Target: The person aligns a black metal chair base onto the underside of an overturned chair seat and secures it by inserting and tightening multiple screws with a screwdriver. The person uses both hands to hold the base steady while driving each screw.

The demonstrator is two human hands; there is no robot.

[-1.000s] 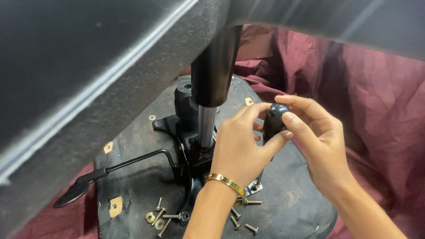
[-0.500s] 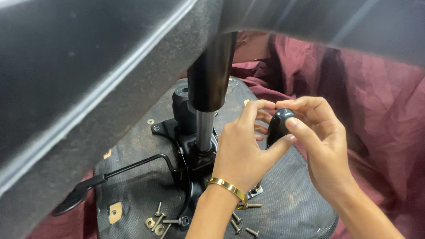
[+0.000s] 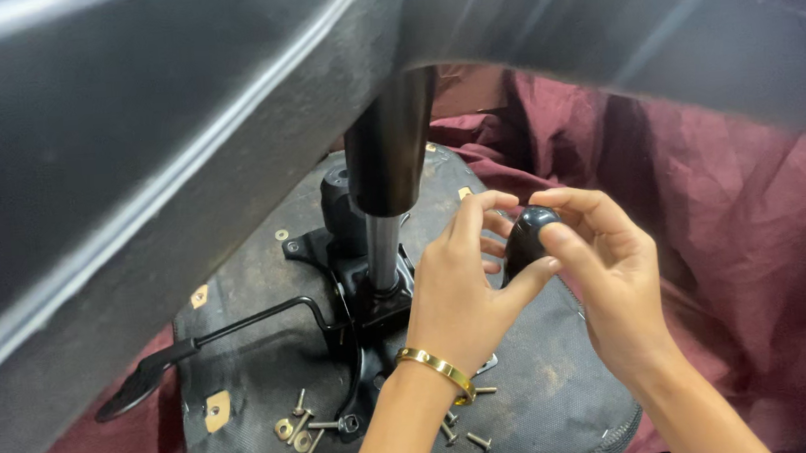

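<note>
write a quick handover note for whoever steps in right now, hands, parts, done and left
Left hand: thumb and fingers on the black knob.
Right hand: gripping the same knob from the other side.
Parts: knob sits beside the gas cylinder on the upturned seat underside; lever on the left.
Done: cannot tell how far the knob is along.
Left: loose screws lie on the seat, not fitted.

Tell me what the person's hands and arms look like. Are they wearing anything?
Both are bare: no gloves and no sleeves show on the forearms. The left hand has a shiny gold bangle around its wrist. The right hand wears nothing that shows: no ring, watch or bracelet. The fingers are slim, and the nails look short and unpainted.
</note>
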